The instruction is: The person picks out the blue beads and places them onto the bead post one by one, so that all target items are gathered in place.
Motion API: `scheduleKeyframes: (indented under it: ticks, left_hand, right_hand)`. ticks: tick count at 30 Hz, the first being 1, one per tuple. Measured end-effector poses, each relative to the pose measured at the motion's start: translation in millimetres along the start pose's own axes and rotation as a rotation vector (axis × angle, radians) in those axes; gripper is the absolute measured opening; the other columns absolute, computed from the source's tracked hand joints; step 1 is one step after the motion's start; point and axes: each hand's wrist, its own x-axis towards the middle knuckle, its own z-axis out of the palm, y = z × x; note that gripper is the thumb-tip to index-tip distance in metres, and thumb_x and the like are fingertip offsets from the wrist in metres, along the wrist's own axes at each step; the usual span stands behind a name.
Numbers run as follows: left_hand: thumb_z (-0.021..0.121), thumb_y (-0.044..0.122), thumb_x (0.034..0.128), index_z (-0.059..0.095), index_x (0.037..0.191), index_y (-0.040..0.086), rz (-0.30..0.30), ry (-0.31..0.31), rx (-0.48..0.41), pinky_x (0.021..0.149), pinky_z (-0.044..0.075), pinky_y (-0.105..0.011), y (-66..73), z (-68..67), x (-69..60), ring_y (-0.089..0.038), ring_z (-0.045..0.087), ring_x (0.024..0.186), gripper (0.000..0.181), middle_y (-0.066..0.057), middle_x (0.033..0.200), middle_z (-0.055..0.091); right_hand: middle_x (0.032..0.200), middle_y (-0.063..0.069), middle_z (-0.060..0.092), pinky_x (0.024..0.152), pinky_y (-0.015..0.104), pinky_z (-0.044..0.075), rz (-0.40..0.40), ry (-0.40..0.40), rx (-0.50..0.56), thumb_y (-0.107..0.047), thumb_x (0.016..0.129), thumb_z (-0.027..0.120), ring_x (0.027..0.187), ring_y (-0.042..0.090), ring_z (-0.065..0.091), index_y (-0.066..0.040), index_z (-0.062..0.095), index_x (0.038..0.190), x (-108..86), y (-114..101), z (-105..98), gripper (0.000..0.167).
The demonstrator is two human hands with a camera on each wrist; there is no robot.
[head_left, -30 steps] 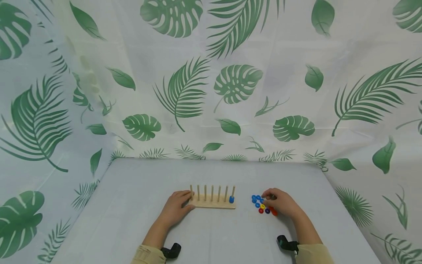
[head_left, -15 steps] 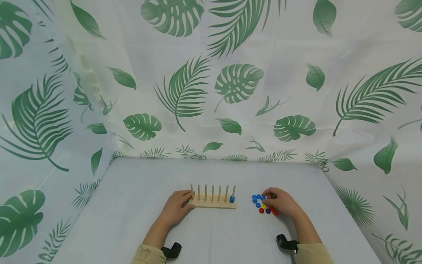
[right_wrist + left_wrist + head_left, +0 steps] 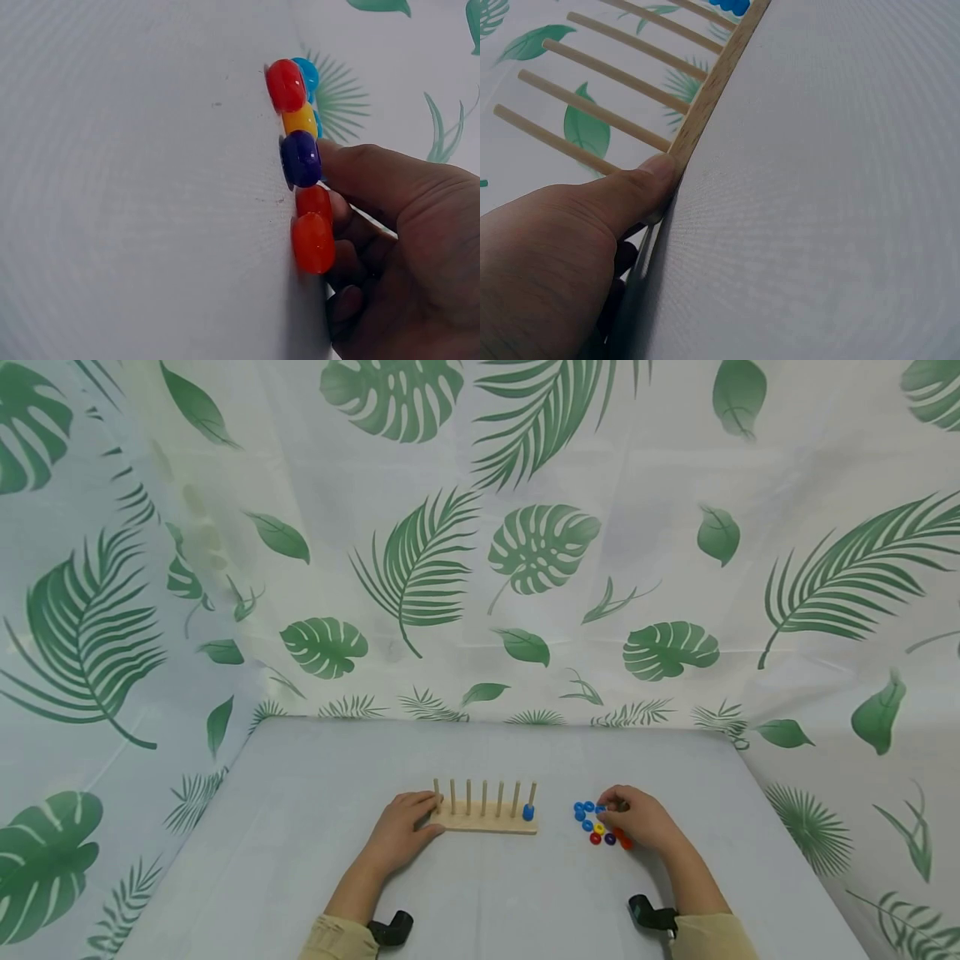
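Note:
A wooden base (image 3: 487, 824) carries a row of upright pegs, with blue beads (image 3: 528, 812) on the rightmost one. My left hand (image 3: 399, 837) grips the base's left end; in the left wrist view its thumb presses the edge of the wood (image 3: 697, 120). To the right, my right hand (image 3: 643, 823) has thumb and index finger around a blue bead (image 3: 601, 810) in a cluster on the table. The right wrist view shows red (image 3: 286, 85), yellow (image 3: 300, 120), purple (image 3: 301, 159) and orange-red (image 3: 313, 243) beads beside the hand, which partly hides the blue ones.
More blue beads (image 3: 587, 826) lie left of the right hand on the pale table (image 3: 480, 893). Leaf-patterned sheeting (image 3: 450, 677) stands behind the table and at both sides. Black devices (image 3: 393, 929) are strapped at both wrists.
The head view has shifted very slightly. My left hand stays on the base, and my right fingers have barely moved at the blue bead.

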Motion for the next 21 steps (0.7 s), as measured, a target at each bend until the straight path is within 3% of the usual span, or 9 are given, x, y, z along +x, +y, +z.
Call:
scheduleKeyframes:
  ticks: [10, 21]
  left_hand:
    - [0.069, 0.038, 0.0912, 0.06, 0.137, 0.011, -0.007, -0.009, -0.004, 0.113, 0.039, -0.051, 0.0, -0.2, 0.3, -0.03, 0.048, 0.135, 0.054, -0.004, 0.141, 0.058]
    - [0.069, 0.039, 0.0913, 0.059, 0.138, 0.012, 0.004, -0.003, 0.003, 0.113, 0.04, -0.051, -1.7, 1.1, 0.4, -0.03, 0.048, 0.135, 0.055, -0.003, 0.142, 0.058]
  right_hand:
    - [0.095, 0.004, 0.061, 0.066, 0.028, 0.05, 0.018, 0.01, -0.001, -0.027, 0.09, 0.073, 0.085, 0.021, 0.054, -0.015, 0.066, 0.108, -1.7, -1.4, -5.1, 0.023]
    - [0.105, 0.006, 0.066, 0.07, 0.028, 0.053, -0.017, 0.015, -0.001, -0.029, 0.092, 0.071, 0.091, 0.022, 0.056, -0.015, 0.065, 0.112, -7.2, -13.7, -17.3, 0.026]
